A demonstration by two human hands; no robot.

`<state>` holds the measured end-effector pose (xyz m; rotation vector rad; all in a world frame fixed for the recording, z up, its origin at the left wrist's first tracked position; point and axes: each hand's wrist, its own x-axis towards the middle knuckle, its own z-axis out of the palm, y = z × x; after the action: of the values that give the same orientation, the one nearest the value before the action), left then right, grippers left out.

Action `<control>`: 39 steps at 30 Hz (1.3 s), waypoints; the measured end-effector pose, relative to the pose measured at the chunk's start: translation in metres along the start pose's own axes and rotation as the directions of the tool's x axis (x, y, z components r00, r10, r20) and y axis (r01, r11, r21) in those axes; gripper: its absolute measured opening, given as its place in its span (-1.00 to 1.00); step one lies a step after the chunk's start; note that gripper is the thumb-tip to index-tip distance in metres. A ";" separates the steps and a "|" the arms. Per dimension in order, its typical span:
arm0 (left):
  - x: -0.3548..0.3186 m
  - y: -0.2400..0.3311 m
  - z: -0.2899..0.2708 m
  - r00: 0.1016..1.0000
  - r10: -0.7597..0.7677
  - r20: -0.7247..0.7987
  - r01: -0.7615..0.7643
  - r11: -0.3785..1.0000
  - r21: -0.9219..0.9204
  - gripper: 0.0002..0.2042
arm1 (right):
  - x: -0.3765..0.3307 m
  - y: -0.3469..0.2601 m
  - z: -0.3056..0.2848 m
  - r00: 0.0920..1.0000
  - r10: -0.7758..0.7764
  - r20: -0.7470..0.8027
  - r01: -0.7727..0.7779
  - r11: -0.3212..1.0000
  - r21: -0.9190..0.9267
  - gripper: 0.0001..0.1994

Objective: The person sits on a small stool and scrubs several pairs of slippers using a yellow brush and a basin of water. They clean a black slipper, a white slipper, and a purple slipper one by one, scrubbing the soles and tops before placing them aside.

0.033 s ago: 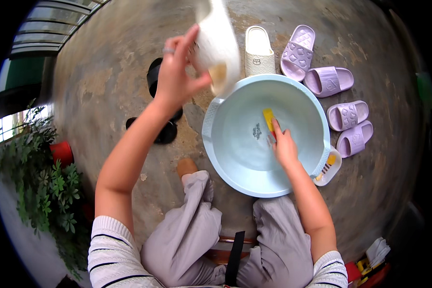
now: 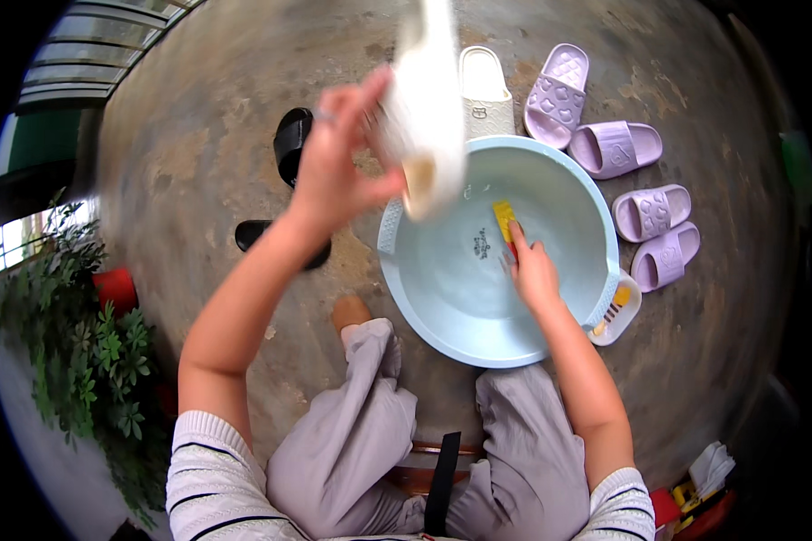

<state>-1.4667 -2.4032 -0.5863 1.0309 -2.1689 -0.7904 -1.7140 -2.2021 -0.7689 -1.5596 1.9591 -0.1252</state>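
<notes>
Currently, a white slipper [image 2: 429,113] is being held by the left hand [image 2: 338,162] above the far left rim of a pale blue basin [image 2: 392,248]; its edge is being gripped by the fingers, their exact contact being obscured by blur. A yellow-and-red tool [image 2: 503,215], apparently a brush, is being clasped by the right hand [image 2: 535,275] inside the basin, the index finger being extended along it. Work is presumably being captured partway: the tool is being held apart from the slipper. A matching slipper [image 2: 485,95] is being supported by the floor [image 2: 207,162] beyond the basin, beside four lilac slippers [image 2: 615,151]; whether these are being counted as done or pending cannot be told.
</notes>
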 end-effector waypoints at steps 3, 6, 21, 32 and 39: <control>-0.061 0.047 0.014 0.949 0.063 0.310 -0.042 0.996 -0.075 -0.13 | 0.008 0.003 0.014 0.997 0.070 0.035 -0.068 0.996 -0.059 -0.34; -0.112 0.058 0.048 0.854 -0.139 0.501 0.167 0.986 -0.011 -0.11 | 0.013 0.004 0.017 0.997 0.066 -0.025 -0.067 0.998 -0.010 -0.36; -0.160 0.027 0.182 0.812 -0.323 0.486 0.021 0.849 0.528 -0.03 | -0.033 -0.008 -0.040 0.990 0.007 0.140 -0.028 0.988 0.151 -0.56; -0.150 0.007 0.140 0.774 -0.450 0.445 0.423 0.891 0.166 -0.18 | -0.009 -0.003 0.002 0.999 -0.018 -0.033 0.031 0.892 0.451 -0.64; -0.142 0.009 0.113 0.763 -0.456 0.458 0.540 0.839 -0.064 -0.17 | -0.003 -0.034 -0.055 0.996 -0.081 0.042 0.060 0.925 0.376 -0.64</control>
<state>-1.4792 -2.2544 -0.6891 1.4723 -2.1080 -1.5791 -1.7133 -2.2258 -0.7086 -1.3621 1.7128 -0.4545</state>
